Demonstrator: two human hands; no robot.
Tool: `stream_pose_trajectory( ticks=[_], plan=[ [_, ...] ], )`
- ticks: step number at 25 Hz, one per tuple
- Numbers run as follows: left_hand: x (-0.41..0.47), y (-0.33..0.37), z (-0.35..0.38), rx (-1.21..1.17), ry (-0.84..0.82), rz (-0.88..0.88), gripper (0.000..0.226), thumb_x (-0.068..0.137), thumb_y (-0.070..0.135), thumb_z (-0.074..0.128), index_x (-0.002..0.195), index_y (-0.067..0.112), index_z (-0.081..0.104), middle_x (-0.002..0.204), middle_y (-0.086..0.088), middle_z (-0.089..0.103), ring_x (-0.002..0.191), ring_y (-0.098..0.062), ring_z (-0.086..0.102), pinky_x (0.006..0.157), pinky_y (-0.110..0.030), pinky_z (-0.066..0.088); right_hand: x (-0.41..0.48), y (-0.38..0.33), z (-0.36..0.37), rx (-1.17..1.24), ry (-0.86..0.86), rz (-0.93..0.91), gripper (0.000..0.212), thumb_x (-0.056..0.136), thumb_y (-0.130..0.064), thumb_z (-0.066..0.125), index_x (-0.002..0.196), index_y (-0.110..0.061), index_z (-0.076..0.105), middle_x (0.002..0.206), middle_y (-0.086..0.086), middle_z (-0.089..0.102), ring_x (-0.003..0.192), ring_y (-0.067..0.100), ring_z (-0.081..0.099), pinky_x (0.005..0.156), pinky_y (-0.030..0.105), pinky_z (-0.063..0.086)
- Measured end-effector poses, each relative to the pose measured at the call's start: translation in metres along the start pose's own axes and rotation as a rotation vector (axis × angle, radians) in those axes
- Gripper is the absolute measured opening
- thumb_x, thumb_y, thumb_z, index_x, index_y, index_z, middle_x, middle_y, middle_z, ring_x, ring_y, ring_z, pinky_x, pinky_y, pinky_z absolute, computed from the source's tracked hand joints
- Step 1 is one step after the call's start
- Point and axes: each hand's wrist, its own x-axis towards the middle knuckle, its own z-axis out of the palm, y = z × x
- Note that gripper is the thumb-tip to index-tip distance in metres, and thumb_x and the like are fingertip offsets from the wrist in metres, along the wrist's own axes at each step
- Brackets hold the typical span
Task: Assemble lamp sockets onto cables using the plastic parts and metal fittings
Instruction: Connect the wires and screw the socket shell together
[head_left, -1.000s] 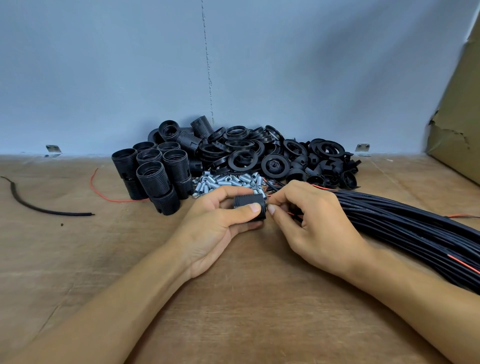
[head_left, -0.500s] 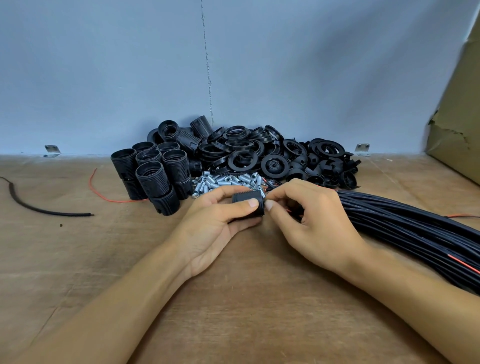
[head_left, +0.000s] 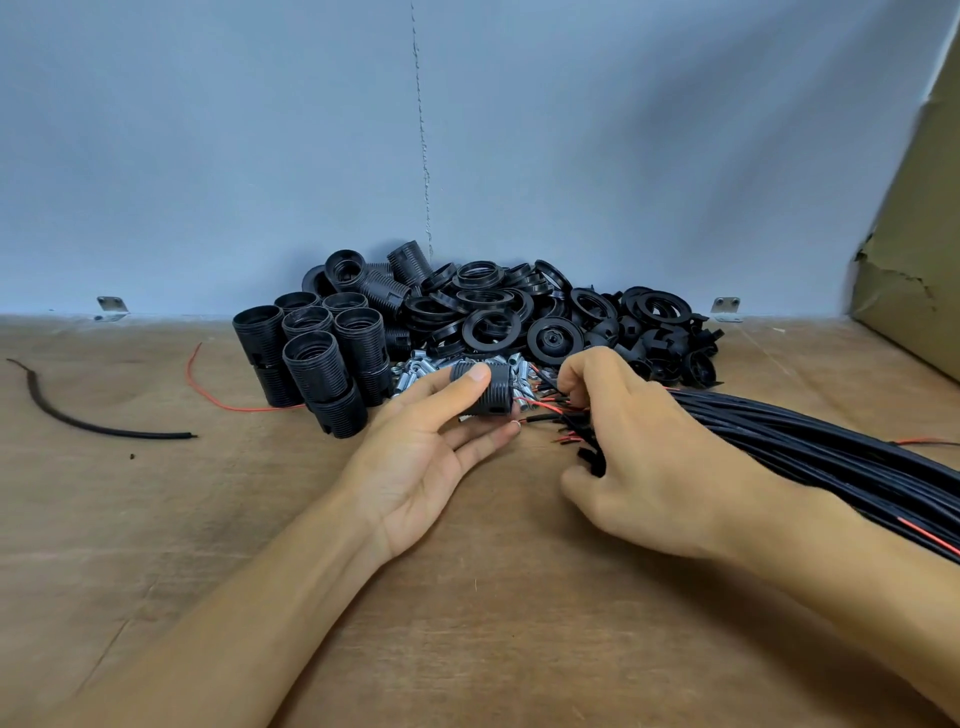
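left hand (head_left: 426, 457) grips a threaded socket (head_left: 496, 396) mid-table, just in front of the parts pile (head_left: 519, 322). right hand (head_left: 644, 457) curled round cable ends (head_left: 569, 434). worn wood table (head_left: 156, 519), blue-grey wall (head_left: 208, 156), cardboard (head_left: 919, 249) at right edge.

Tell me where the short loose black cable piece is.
Head view: the cable piece lies far left on the table, left of the red wire and the stacked sockets.

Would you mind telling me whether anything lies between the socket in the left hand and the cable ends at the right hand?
Nothing visible does. The socket, gripped by the left hand, faces the cable ends held in the right hand across a short open gap; the metal fittings lie behind it.
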Motion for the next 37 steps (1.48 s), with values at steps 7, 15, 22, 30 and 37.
stream_pose_trajectory(
  ticks=[7,15,22,30,37],
  plan=[
    [0.003,-0.003,0.001,0.023,0.010,-0.004,0.047,0.080,0.016,0.075,0.123,-0.001,0.066,0.125,-0.023,0.069,0.108,-0.033,0.068,0.086,-0.036,0.061,-0.006,0.002,-0.021,-0.257,-0.213,0.147,0.053,0.078,-0.037,0.069,0.108,-0.034,0.026,0.106,-0.009,0.040,0.092,0.013,0.046,0.080,0.034,0.049],
    [0.003,-0.003,0.001,-0.037,0.000,0.044,0.046,0.080,0.010,0.071,0.126,0.008,0.064,0.117,-0.017,0.074,0.107,-0.030,0.073,0.090,-0.038,0.061,0.003,0.010,0.004,0.194,0.038,0.076,0.055,0.087,-0.032,0.075,0.127,-0.039,0.038,0.104,-0.024,0.057,0.086,0.000,0.059,0.076,0.017,0.046],
    [0.001,0.000,-0.001,-0.077,-0.008,0.010,0.044,0.082,0.013,0.070,0.124,0.003,0.063,0.123,-0.022,0.071,0.109,-0.033,0.072,0.089,-0.038,0.061,0.006,0.020,0.009,0.863,-0.011,0.101,0.035,0.099,-0.015,0.060,0.130,-0.025,0.048,0.101,0.000,0.070,0.079,0.023,0.068,0.065,0.034,0.054],
    [0.001,0.000,0.001,-0.073,0.007,0.032,0.048,0.081,0.015,0.072,0.126,0.006,0.062,0.121,-0.021,0.072,0.109,-0.033,0.072,0.083,-0.035,0.062,0.010,0.022,0.001,0.884,-0.068,0.150,0.045,0.086,-0.043,0.065,0.126,-0.027,0.052,0.086,-0.006,0.072,0.053,0.009,0.051,0.047,0.017,0.041],
    [0.002,-0.001,0.001,-0.082,0.030,0.014,0.052,0.078,0.016,0.075,0.125,0.000,0.062,0.115,-0.022,0.073,0.100,-0.029,0.075,0.077,-0.032,0.062,0.013,0.023,0.003,0.858,0.009,0.151,0.039,0.073,-0.035,0.082,0.107,-0.023,0.067,0.100,-0.004,0.073,0.071,0.016,0.064,0.065,0.029,0.054]
  ],
)
